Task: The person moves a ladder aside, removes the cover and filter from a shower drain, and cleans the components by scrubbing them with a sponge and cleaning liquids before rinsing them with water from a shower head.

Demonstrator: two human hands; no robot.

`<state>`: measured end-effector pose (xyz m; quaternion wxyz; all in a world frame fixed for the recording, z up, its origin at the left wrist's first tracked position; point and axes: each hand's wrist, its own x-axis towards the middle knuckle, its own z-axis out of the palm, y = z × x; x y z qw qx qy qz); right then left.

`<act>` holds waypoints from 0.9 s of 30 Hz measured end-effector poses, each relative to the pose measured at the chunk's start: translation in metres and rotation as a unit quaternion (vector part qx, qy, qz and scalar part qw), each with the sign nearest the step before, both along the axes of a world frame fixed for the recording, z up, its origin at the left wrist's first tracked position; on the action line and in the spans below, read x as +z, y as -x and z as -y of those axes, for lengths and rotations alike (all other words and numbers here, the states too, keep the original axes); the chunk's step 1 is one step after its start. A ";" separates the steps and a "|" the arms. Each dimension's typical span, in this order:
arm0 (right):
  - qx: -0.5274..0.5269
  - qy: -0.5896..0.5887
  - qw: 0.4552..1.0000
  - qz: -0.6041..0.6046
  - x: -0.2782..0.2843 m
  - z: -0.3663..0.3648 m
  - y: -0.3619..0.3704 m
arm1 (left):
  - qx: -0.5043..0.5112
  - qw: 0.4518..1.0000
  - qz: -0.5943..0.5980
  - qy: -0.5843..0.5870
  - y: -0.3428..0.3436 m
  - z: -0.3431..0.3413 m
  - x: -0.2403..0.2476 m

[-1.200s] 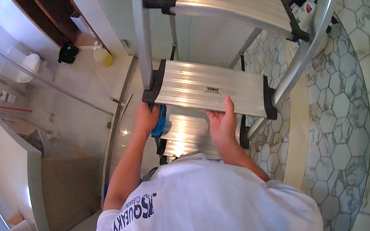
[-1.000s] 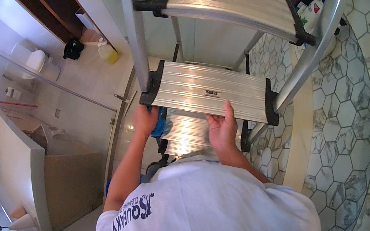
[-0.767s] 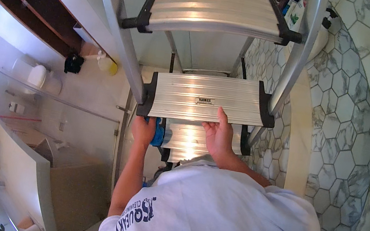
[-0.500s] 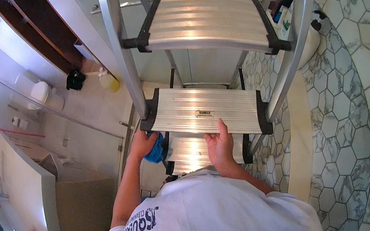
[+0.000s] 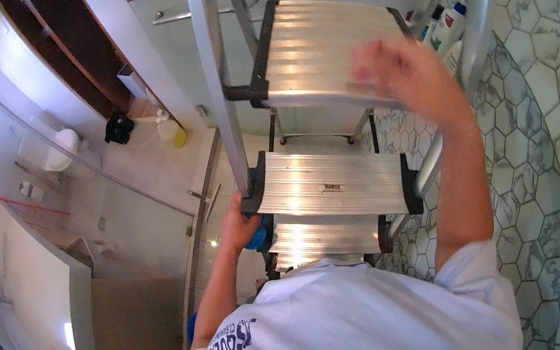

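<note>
A metal stepladder (image 5: 334,187) with ribbed silver steps and black end caps stands in front of me. My left hand (image 5: 238,228) is closed at the left end of its middle step, against the side rail. A blue cloth (image 5: 257,237) is bunched in that hand, partly hidden behind the fingers. My right hand (image 5: 406,74) is raised over the right part of the top step (image 5: 317,50). Motion blurs its fingers, and whether it touches the step is unclear.
A wall of marbled hexagonal tiles (image 5: 519,180) rises close on the right. Bottles, one white with a blue cap (image 5: 450,26), stand behind the ladder's right rail. Glass panels lie ahead and left. Farther left are a toilet (image 5: 60,147) and a yellow-based spray bottle (image 5: 172,130).
My right hand has left the middle step and swung up and forward over the top step. My left hand stays by the middle step with the cloth. The view has shifted slightly.
</note>
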<state>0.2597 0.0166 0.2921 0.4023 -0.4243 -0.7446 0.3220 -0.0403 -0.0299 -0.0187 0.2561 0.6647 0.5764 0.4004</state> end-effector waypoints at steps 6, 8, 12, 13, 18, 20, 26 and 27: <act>-0.212 -0.165 0.919 0.289 0.025 -0.188 0.009 | 0.012 0.998 0.027 0.057 -0.012 0.005 0.006; -0.232 -0.068 0.857 0.456 0.011 -0.239 -0.011 | 0.001 0.998 0.026 0.063 -0.020 0.006 0.016; -0.183 -0.056 0.899 0.395 -0.021 -0.252 -0.001 | -0.032 0.993 0.095 0.062 -0.023 0.021 0.048; -0.165 -0.050 0.897 0.407 -0.021 -0.254 0.001 | -0.011 0.992 0.110 0.060 -0.025 0.031 0.049; -0.189 -0.024 0.883 0.430 -0.018 -0.260 -0.004 | 0.001 0.993 0.091 0.072 -0.020 0.012 0.024; -0.164 -0.047 0.897 0.409 -0.018 -0.257 -0.005 | 0.011 0.992 0.069 0.101 -0.023 0.019 0.028; -0.229 -0.047 0.853 0.467 -0.008 -0.244 0.016 | 0.034 0.992 0.093 0.081 -0.019 0.025 0.024; -0.229 -0.048 0.851 0.470 -0.005 -0.247 0.007 | 0.021 0.993 0.084 0.082 -0.023 0.020 0.032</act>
